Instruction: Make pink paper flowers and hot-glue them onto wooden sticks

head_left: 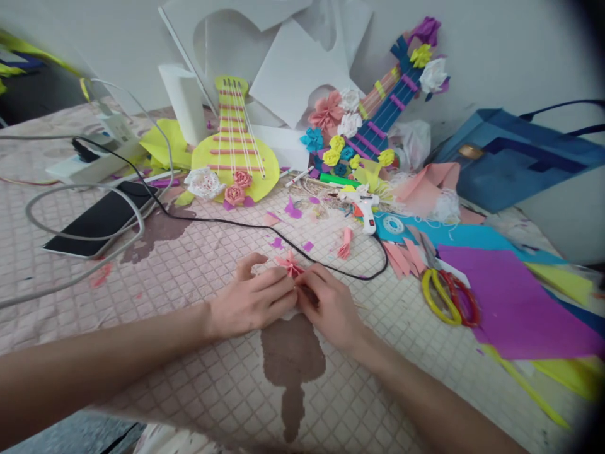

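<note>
My left hand (253, 296) and my right hand (331, 306) meet at the middle of the pink quilted cloth (198, 265). Both pinch a small pink folded paper flower (289, 263), whose petals stick up between the fingertips. My fingers are pressed together around it. A second pink folded paper piece (345, 243) lies a little beyond my right hand. A black cord (265, 224) runs across the cloth just behind my hands.
A white glue gun (363, 205) lies beyond, near two paper guitars, yellow (236, 151) and blue (378, 113). Scissors (447, 293), purple paper (510, 296) and a blue bag (520, 157) are right. A phone (101, 217) and power strip (94, 164) are left.
</note>
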The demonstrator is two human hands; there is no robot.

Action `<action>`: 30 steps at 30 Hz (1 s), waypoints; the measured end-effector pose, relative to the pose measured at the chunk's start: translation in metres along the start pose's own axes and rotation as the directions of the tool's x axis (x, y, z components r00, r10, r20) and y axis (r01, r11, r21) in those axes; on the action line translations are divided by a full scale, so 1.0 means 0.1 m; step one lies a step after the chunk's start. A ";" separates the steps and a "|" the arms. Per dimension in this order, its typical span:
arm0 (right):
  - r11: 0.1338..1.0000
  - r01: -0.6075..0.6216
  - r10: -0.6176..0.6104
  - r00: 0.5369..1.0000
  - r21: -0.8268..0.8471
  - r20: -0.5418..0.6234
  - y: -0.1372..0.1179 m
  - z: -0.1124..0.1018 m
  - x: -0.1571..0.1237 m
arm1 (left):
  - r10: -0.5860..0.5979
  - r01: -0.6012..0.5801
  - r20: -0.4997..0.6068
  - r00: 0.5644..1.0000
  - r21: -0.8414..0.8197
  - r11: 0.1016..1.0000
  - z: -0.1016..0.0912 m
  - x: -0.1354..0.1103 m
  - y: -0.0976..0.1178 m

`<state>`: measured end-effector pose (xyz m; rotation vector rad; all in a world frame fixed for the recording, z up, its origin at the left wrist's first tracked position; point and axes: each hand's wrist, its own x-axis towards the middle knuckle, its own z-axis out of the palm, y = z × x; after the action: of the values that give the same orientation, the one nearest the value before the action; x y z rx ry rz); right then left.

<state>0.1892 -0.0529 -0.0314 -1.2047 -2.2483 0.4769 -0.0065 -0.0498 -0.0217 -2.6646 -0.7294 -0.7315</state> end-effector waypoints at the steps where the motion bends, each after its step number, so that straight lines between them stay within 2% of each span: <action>1: 1.000 -0.001 0.001 1.000 0.002 -0.002 0.00 0.00 0.00 | 0.020 -0.019 -0.011 1.000 0.024 1.000 0.00 0.00 0.01; 4: 1.000 -0.010 0.010 1.000 0.004 -0.007 0.00 -0.01 0.01 | 0.047 -0.044 -0.041 0.998 0.077 0.996 0.03 -0.02 0.02; 10: 1.000 -0.023 0.023 1.000 -0.003 0.010 -0.01 -0.04 0.01 | 0.030 -0.024 -0.082 0.996 0.071 0.997 0.03 -0.01 0.00; 15: 0.999 0.018 -0.017 1.000 -0.049 0.021 -0.01 -0.03 -0.01 | 0.000 0.000 -0.056 0.998 -0.009 1.000 0.00 -0.06 -0.03; 19: 0.996 0.058 -0.055 0.998 -0.068 0.036 -0.01 -0.01 -0.03 | -0.129 0.128 0.001 0.992 -0.142 0.982 -0.02 -0.10 -0.02; 22: 0.994 0.079 -0.076 0.996 -0.072 0.036 -0.01 0.01 -0.03 | -0.260 0.260 0.027 0.965 -0.206 0.943 -0.04 -0.06 0.00; 30: 0.983 0.135 -0.132 0.991 -0.128 0.029 0.01 0.02 -0.04 | -0.376 0.403 0.171 0.911 -0.173 0.898 -0.04 -0.01 0.01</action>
<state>0.1903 -0.0557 -0.0350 -1.1063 -2.3905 0.2963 -0.0085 -0.0532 -0.0189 -2.8034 -1.3219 -0.7629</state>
